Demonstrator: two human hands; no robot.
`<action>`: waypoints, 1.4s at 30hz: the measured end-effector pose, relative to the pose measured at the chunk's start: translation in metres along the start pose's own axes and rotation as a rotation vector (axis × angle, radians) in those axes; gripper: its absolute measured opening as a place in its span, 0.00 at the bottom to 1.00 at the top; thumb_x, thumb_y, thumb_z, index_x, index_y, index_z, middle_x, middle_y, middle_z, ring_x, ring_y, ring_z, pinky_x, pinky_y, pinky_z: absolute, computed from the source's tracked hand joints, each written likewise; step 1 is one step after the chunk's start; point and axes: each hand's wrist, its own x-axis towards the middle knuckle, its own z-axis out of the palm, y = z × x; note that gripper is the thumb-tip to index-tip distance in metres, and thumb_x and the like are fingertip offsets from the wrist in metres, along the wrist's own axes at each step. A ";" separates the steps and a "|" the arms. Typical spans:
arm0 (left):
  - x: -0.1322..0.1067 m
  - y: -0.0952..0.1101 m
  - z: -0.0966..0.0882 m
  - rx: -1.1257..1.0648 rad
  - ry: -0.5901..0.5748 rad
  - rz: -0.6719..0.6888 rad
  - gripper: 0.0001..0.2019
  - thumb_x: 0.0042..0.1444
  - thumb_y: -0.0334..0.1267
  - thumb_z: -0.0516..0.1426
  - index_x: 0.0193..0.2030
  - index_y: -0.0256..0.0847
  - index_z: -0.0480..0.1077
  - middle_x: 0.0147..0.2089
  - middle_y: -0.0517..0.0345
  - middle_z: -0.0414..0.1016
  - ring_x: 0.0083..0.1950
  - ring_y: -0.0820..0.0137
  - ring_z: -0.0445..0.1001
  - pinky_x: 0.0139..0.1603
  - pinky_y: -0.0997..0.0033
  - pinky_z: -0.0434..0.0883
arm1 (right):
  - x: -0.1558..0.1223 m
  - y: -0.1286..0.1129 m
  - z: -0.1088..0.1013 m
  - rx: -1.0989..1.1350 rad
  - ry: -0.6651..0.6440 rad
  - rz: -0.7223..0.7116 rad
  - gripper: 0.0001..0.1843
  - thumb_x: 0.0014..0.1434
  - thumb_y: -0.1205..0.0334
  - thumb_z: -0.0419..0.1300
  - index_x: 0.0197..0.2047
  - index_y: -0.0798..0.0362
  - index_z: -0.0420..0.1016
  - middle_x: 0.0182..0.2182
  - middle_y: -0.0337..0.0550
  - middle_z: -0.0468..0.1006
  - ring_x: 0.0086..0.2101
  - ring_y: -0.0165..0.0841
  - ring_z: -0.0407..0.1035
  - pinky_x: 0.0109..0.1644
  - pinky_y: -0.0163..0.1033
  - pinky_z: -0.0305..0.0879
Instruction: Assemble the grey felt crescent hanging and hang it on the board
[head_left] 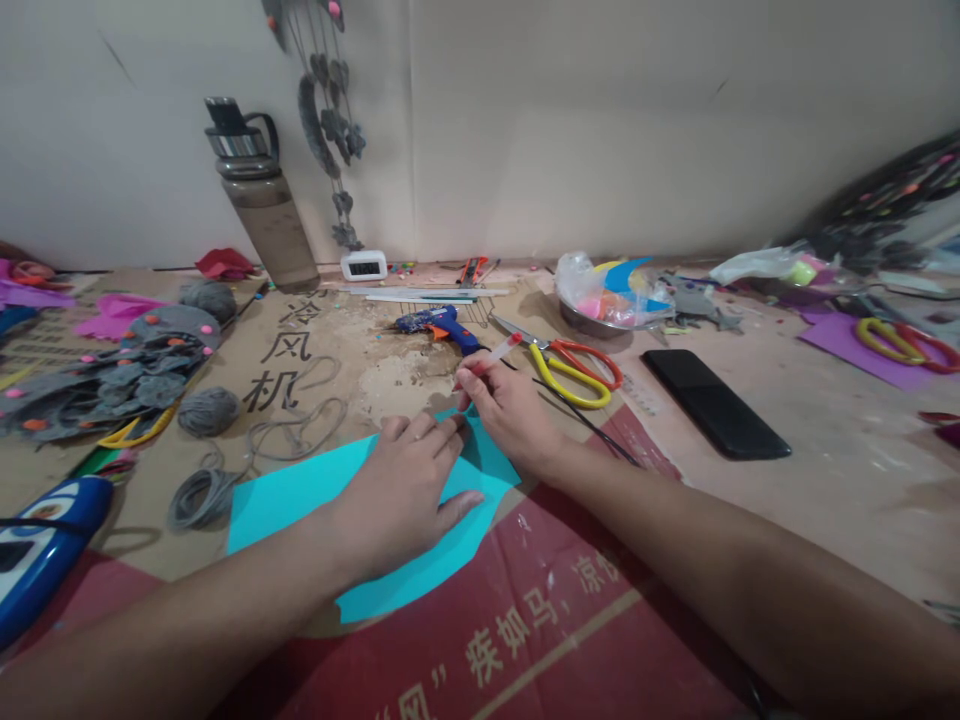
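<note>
A turquoise sheet (300,490) with a cut, curved edge lies on flattened cardboard in front of me. My left hand (412,480) rests flat on it, fingers forward and thumb spread to the right. Closed around a red pen (504,348) with a clear barrel, my right hand (510,410) is at the sheet's far edge. The pen's tip is hidden by the fingers. Just beyond the hands lie a blue glue gun (442,325) and scissors (566,365) with yellow and orange handles.
A black phone (712,402) lies right; a metal bowl (600,322) holds bagged pieces. Grey yarn (208,412) and felt shapes (112,385) are left. A water bottle (270,220) and small clock (364,266) stand by the wall. More scissors (907,345) lie far right.
</note>
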 end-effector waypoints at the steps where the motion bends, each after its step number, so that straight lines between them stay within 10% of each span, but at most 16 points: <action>1: 0.000 0.000 0.000 0.002 -0.004 -0.001 0.30 0.62 0.55 0.44 0.62 0.35 0.62 0.60 0.44 0.67 0.57 0.54 0.62 0.55 0.51 0.58 | 0.000 0.000 0.000 -0.018 -0.006 0.009 0.14 0.65 0.54 0.48 0.36 0.53 0.69 0.25 0.39 0.75 0.28 0.30 0.70 0.37 0.36 0.63; 13: 0.000 0.000 -0.001 -0.009 0.002 -0.006 0.30 0.62 0.54 0.45 0.64 0.35 0.61 0.61 0.43 0.66 0.58 0.54 0.62 0.55 0.52 0.57 | 0.004 -0.009 -0.011 -0.026 0.085 -0.145 0.08 0.63 0.60 0.49 0.37 0.50 0.68 0.36 0.42 0.75 0.39 0.33 0.68 0.46 0.39 0.63; 42: -0.002 -0.003 0.006 -0.032 0.071 -0.034 0.29 0.60 0.56 0.48 0.63 0.41 0.62 0.65 0.47 0.60 0.58 0.53 0.60 0.56 0.49 0.59 | 0.002 0.022 -0.016 -0.119 -0.136 -0.202 0.13 0.48 0.65 0.61 0.34 0.52 0.60 0.30 0.38 0.64 0.31 0.32 0.60 0.37 0.39 0.57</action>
